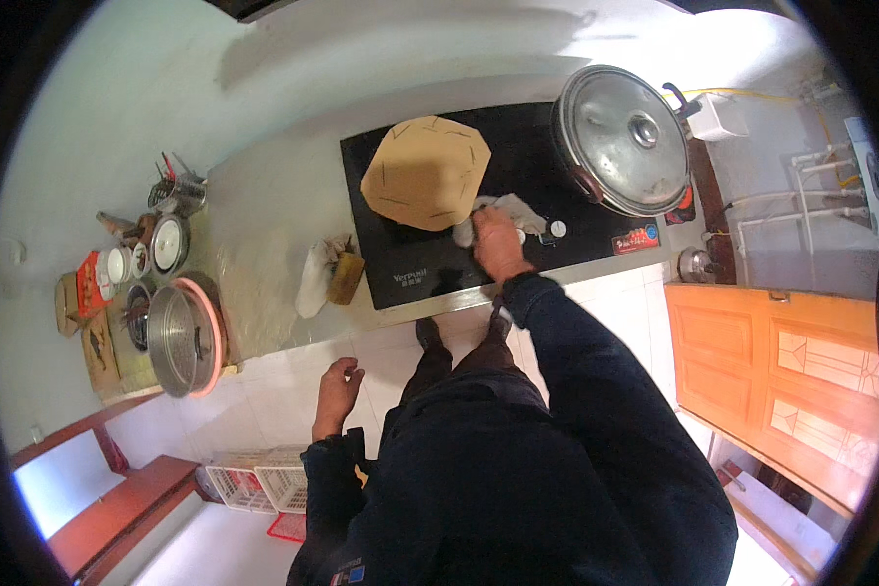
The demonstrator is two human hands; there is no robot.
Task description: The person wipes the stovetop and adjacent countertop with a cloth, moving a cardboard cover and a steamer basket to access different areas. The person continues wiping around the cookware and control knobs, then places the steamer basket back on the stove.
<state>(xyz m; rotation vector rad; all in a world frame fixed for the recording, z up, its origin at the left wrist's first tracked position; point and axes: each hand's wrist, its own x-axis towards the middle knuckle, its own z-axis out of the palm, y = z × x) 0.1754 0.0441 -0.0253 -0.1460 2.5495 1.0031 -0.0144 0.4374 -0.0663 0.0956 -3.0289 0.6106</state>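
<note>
My right hand (499, 243) presses on a pale cloth (518, 212) that lies on the black glass cooktop (447, 272), beside the control knobs (557, 228). Just left of that hand, a tan board with dark marks (426, 172) covers the cooktop's left burner area. A large pan with a metal lid (615, 135) stands at the cooktop's right end. My left hand (338, 392) hangs over the floor in front of the counter, fingers curled, with nothing seen in it. Nearest to it on the counter are a white cloth (313, 282) and a brownish block (346, 279).
At the counter's left end stand a metal colander (172, 341), a pink basin (213, 329), bowls and a metal utensil holder (189, 192). White plastic baskets (282, 487) sit on the floor at lower left. An orange wooden door (725, 344) and white pipes (806, 209) are at right.
</note>
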